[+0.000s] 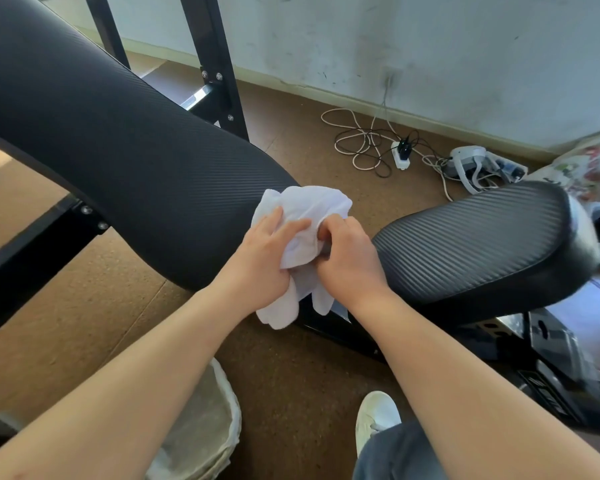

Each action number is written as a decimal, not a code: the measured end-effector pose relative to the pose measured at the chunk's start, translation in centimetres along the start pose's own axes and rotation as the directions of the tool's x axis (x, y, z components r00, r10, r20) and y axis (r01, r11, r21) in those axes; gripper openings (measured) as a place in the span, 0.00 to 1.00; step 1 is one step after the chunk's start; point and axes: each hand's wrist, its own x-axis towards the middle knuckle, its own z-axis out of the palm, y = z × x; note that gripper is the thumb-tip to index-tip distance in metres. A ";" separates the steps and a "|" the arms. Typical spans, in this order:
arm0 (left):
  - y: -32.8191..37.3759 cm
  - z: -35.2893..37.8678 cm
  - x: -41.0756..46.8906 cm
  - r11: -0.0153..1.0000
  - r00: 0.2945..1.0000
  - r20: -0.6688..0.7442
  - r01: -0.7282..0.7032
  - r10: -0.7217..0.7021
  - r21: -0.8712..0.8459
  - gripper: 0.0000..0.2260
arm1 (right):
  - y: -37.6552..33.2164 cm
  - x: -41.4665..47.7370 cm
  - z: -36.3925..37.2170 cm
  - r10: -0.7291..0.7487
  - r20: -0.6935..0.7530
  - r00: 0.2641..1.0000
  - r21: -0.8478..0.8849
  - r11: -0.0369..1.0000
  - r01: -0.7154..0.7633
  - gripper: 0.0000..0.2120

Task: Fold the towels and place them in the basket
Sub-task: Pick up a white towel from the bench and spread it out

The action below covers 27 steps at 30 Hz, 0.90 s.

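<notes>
A crumpled white towel (305, 216) is bunched up in the air between the two black padded bench cushions. My left hand (262, 261) grips its left side with the fingers spread over the cloth. My right hand (349, 259) pinches the towel's right side, fingers curled into the fabric. Loose ends of the towel hang below both hands. A pale basket with a white lining (205, 434) stands on the floor under my left forearm, partly hidden by it.
A long black padded backrest (118, 133) slants from top left to centre. A black padded seat (482, 244) lies to the right. Cables and a power strip (400, 154) sit on the brown floor by the wall. My white shoe (374, 417) is below.
</notes>
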 end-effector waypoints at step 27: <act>-1.6 1.0 2.9 0.999 0.999 -0.032 -0.022 0.023 0.044 0.08 | 1.9 0.7 -0.2 0.061 0.180 0.982 -0.207 0.978 -0.023 0.35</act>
